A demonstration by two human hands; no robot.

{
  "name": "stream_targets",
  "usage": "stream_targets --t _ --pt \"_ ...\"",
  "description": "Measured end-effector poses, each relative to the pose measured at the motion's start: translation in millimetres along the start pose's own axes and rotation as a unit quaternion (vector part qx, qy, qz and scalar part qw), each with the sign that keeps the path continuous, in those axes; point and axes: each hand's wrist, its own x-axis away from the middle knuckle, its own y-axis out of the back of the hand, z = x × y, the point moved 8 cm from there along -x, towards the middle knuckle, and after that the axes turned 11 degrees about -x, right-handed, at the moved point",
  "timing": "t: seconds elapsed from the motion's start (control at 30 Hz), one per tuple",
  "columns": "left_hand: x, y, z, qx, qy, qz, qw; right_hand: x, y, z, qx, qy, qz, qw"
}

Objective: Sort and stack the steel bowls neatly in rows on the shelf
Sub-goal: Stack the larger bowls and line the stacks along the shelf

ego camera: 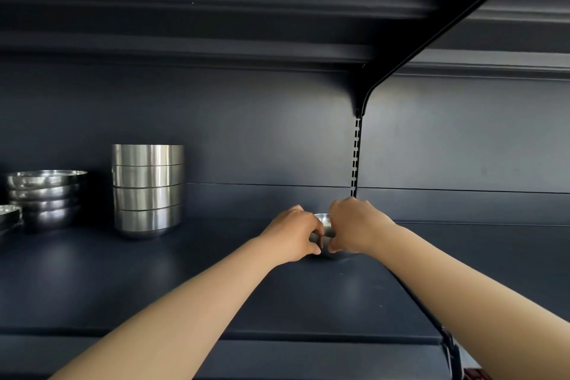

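Shelf: dark blue-grey metal shelf, seen from the head camera, with a slotted black upright rising at its back edge and a black bracket carrying the board above.
Bowl in hand: small round shiny steel bowl, resting toward the back of the shelf, just in front of the upright and close to the shelf's right edge; most of it is hidden behind the hands.
Left hand: left hand curled against the bowl's left side, fingers bent round the rim, closed on it.
Right hand: right hand curled on the bowl's right side, thumb and fingertips pinching the near rim, likewise closed on it.
Tall stack: four straight-sided brushed steel bowls nested upright, well to the left, near the back edge.
Wide stack: several shallow mirror-bright steel bowls nested, further left.
Corner piece: another small steel bowl stack, cut off at the shelf's left end.
Step, as judged: setting or squaring this bowl to begin a fresh row on the right.
Risk of slip: the polished rim is held only by fingertips, so it could skid or tip if pressed unevenly.
Risk of placement: so near the right edge, a hard nudge could push it against the upright or off the side.
Risk of row: standing well apart from the stacks, it may end out of line.
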Motion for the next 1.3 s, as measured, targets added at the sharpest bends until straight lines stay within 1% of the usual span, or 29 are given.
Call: stream_targets --t 0.13,0.3,0.37,0.47,0.57,0.67,0.77,0.87,0.97,1.03,1.13,1.3 --pt "-1.0 0.3 -2.6 -0.002 -0.009 -0.005 1.0 0.2 -1.4 0.4 0.007 0.001 0.002 1.0" --pt "6.3 15.5 -1.5 -0.035 -0.028 -0.031 0.999 3.2 1.1 9.2 0.007 0.01 0.015 1.0" --pt "14.5 27.4 6.3 -0.045 -0.031 -0.046 0.997 5.7 8.5 20.8 -0.012 0.019 0.01 1.0" --pt "34.0 48.1 28.6 -0.041 -0.017 -0.078 0.996 5.6 20.1 51.4 -0.009 0.053 -0.012 0.998" --pt "62.0 69.7 60.9 -0.043 0.01 -0.109 0.993 0.5 29.0 95.0 -0.023 0.096 -0.037 0.994" --pt "97.2 96.2 105.7 -0.057 0.043 -0.118 0.99 -2.5 34.3 151.4 -0.052 0.163 -0.054 0.984" --pt "142.4 124.4 156.6 -0.06 0.062 -0.127 0.988 -1.4 36.3 215.7 -0.105 0.232 -0.055 0.965" --pt "192.6 154.2 210.2 -0.077 0.076 -0.165 0.98 -1.7 36.4 286.5 -0.159 0.289 -0.065 0.942" --pt "233.1 180.0 267.3 -0.097 0.089 -0.184 0.974 -6.9 34.4 359.9 -0.169 0.334 -0.098 0.922" --pt "252.3 194.5 303.0 -0.095 0.093 -0.193 0.972 -15.1 32.9 401.4 -0.176 0.341 -0.12 0.916" --pt "274.4 205.5 355.3 -0.089 0.098 -0.195 0.972 -33.0 22.2 455.0 -0.199 0.33 -0.117 0.915" --pt "291.0 199.5 421.8 -0.055 0.095 -0.171 0.979 -55.0 -1.4 509.1 -0.211 0.297 -0.102 0.926"
